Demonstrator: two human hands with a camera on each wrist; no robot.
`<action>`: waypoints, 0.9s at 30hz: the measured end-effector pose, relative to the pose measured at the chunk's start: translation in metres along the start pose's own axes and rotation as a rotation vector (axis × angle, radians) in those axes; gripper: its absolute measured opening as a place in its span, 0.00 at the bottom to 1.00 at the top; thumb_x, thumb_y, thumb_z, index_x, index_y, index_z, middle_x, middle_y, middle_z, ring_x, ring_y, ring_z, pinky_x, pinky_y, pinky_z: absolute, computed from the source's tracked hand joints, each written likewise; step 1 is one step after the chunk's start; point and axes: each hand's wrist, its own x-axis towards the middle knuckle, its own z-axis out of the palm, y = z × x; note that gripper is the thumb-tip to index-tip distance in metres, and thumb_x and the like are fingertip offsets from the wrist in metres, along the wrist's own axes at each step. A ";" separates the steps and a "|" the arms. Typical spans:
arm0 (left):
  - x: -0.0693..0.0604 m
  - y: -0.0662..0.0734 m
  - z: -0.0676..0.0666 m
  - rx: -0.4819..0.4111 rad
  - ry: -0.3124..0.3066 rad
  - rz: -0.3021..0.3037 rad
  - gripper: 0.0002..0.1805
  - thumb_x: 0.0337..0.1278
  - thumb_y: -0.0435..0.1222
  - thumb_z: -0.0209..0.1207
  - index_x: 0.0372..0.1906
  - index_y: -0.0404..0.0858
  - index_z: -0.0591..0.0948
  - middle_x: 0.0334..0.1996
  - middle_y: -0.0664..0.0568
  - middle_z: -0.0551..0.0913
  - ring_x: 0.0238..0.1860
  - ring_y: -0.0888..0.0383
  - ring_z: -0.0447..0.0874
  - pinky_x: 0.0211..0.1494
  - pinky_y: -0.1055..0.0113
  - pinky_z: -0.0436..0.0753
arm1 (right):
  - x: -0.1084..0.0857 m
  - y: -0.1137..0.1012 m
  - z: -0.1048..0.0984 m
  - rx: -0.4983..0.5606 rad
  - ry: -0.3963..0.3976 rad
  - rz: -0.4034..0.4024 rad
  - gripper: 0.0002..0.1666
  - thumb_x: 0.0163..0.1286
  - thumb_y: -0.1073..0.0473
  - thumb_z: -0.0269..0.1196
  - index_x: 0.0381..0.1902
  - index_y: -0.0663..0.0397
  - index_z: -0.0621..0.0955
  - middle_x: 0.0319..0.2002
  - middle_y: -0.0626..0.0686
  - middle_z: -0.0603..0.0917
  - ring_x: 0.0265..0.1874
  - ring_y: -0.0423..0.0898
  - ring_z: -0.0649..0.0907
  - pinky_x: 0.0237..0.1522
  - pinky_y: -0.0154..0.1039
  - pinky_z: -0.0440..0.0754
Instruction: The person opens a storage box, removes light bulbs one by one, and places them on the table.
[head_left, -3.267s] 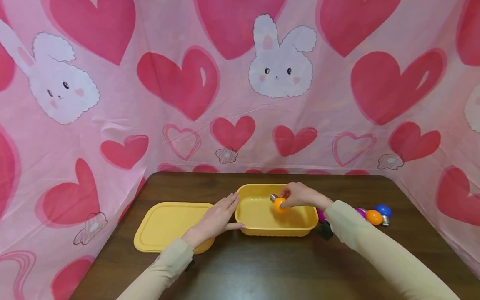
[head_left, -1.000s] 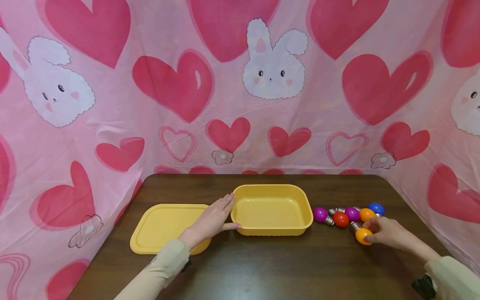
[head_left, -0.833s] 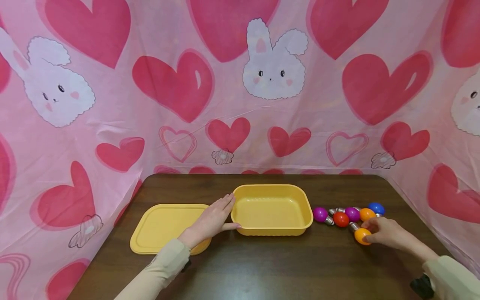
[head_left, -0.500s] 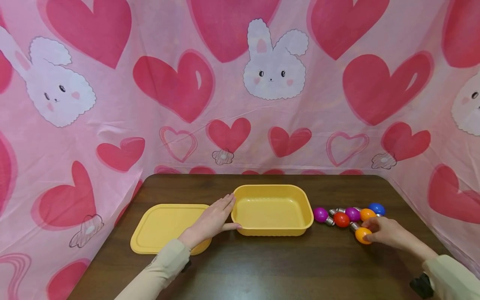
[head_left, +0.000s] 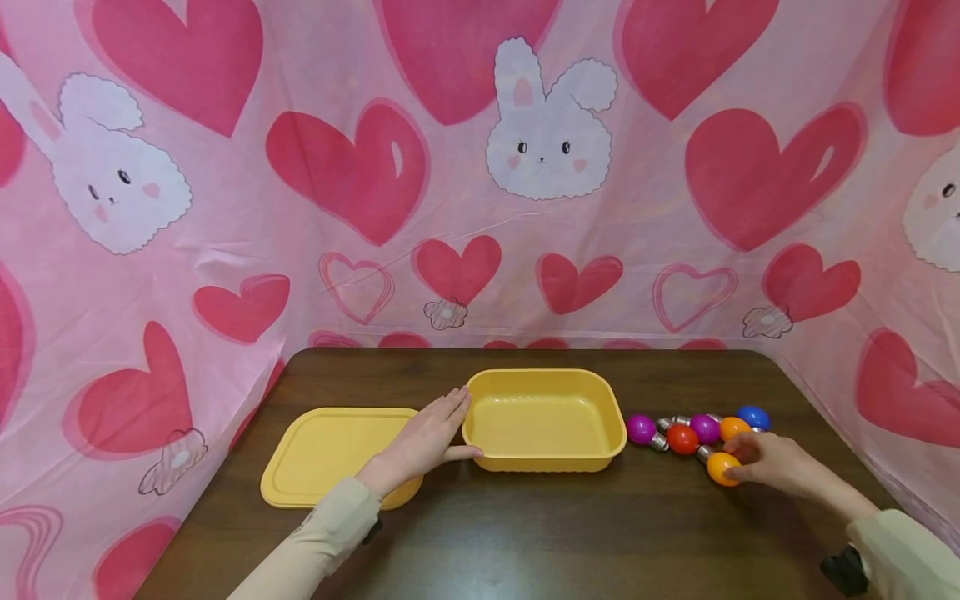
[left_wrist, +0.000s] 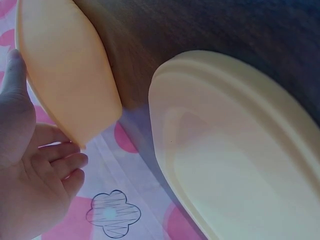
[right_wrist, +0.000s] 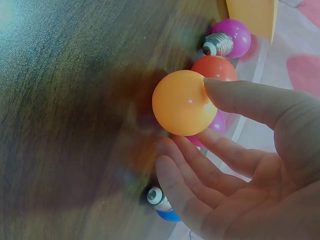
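Observation:
My right hand (head_left: 776, 468) pinches an orange light bulb (head_left: 722, 469) by its round globe, thumb on one side and fingers on the other. In the right wrist view the orange globe hides its own metal base. Just beyond it lie a red bulb (head_left: 682, 439), a purple bulb (head_left: 704, 428), another orange bulb (head_left: 735, 430) and a blue bulb (head_left: 753, 417). A second purple bulb (head_left: 641, 429) lies beside the yellow box (head_left: 543, 463). My left hand (head_left: 427, 437), fingers straight, rests against the box's left end, with the thumb at its front corner.
A yellow lid (head_left: 330, 450) lies flat on the dark wooden table (head_left: 525, 533), left of the box and partly under my left forearm. A pink heart-patterned cloth (head_left: 465, 200) hangs behind the table and along its sides.
Earlier my right hand held an orange bulb over the box; now it pinches an orange bulb at the right-hand group. Over the last second that bulb has shifted slightly. The left hand keeps its place.

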 end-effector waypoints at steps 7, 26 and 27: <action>0.001 0.000 0.000 0.003 0.003 0.001 0.49 0.56 0.60 0.62 0.72 0.28 0.65 0.73 0.37 0.67 0.73 0.43 0.68 0.74 0.50 0.71 | 0.000 0.002 -0.006 0.001 -0.001 -0.003 0.25 0.58 0.52 0.73 0.43 0.66 0.80 0.39 0.58 0.88 0.37 0.50 0.84 0.39 0.43 0.82; 0.003 0.001 0.001 -0.019 0.001 0.002 0.49 0.56 0.59 0.63 0.72 0.29 0.65 0.73 0.37 0.67 0.73 0.43 0.68 0.74 0.50 0.70 | -0.002 -0.006 -0.023 -0.015 0.049 -0.026 0.23 0.60 0.51 0.71 0.44 0.65 0.82 0.41 0.61 0.87 0.38 0.54 0.86 0.38 0.43 0.84; 0.004 0.001 0.001 -0.013 0.005 0.008 0.49 0.56 0.59 0.63 0.72 0.28 0.65 0.72 0.36 0.67 0.73 0.43 0.68 0.74 0.50 0.71 | -0.002 -0.008 -0.025 -0.017 0.062 -0.031 0.23 0.60 0.51 0.71 0.44 0.64 0.82 0.41 0.61 0.87 0.38 0.54 0.86 0.38 0.44 0.84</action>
